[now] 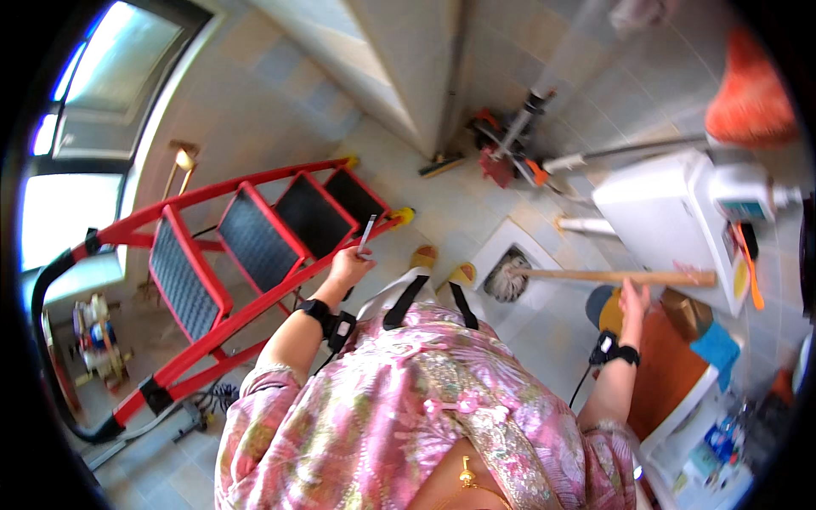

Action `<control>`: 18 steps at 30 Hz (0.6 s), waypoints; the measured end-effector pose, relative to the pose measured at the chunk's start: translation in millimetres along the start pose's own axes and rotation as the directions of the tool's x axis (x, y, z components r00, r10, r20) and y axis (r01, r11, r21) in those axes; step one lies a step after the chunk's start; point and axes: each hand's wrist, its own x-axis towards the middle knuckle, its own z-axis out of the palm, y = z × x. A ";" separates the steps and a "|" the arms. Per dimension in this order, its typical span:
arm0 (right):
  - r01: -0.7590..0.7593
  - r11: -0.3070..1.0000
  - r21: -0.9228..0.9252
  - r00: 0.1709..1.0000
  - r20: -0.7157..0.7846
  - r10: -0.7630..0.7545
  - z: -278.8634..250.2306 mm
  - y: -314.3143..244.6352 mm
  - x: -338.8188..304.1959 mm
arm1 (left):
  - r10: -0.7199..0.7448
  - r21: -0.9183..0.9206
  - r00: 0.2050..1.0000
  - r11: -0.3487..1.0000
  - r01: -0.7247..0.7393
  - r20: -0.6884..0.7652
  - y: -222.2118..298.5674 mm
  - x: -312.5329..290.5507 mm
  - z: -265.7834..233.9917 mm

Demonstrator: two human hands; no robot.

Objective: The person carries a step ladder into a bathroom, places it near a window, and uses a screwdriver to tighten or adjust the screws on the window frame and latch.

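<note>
My left hand (348, 266) is closed around a slim, flat, grey-white object (367, 234) that sticks up from the fingers, and its kind is unclear. It is beside the right rail of a red stepladder (285, 283) with black ribbed steps. On the right, my right hand (633, 300) is closed at the wooden handle of a mop (586, 276). The handle lies nearly level across the view. Its grey-white string head (507, 281) sits in a white square basin (545, 255) sunk in the floor, just ahead of my feet.
Brooms and long-handled tools (501, 161) lean in the far corner. To the right stand a white cistern-like box (654, 208), a white bottle (744, 191) and an orange brush (753, 276). A brown board (667, 382) lies below my right hand. An open window (102, 110) is at left.
</note>
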 end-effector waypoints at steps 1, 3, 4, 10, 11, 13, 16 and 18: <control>-0.009 0.999 -0.048 0.983 0.184 0.017 -11.6 30.7 11.3 | 0.064 0.034 0.998 0.997 -0.063 -0.026 4.0 -0.1 -2.4; -0.243 0.935 -0.259 0.932 0.205 0.300 13.1 44.8 -16.9 | 0.056 -0.140 0.998 0.989 -0.055 -0.001 -9.6 3.0 3.3; -0.213 0.912 -0.350 0.920 0.243 0.308 30.1 47.4 -33.6 | 0.042 -0.190 0.999 0.981 -0.040 0.008 -10.8 3.1 4.4; 0.156 0.897 -0.415 0.729 0.660 0.178 151.8 24.0 -92.8 | 0.123 -0.483 0.991 0.871 -0.085 0.047 65.4 -0.3 -12.8; 0.251 0.903 -0.349 0.669 0.737 0.099 173.4 5.7 -105.9 | 0.158 -0.575 0.986 0.812 -0.103 0.046 81.2 -0.6 -17.3; 0.349 0.912 -0.217 0.542 0.840 -0.007 210.7 -49.8 -142.1 | 0.228 -0.708 0.974 0.685 -0.170 -0.013 116.8 -4.0 -28.3; 0.486 0.873 -0.035 0.332 0.932 -0.147 251.5 -127.5 -196.2 | 0.347 -0.820 0.933 0.502 -0.274 -0.099 171.7 -12.1 -53.5; 0.633 0.772 0.063 0.182 0.957 -0.226 275.2 -177.7 -234.7 | 0.440 -0.871 0.889 0.380 -0.311 -0.126 194.6 -17.1 -73.8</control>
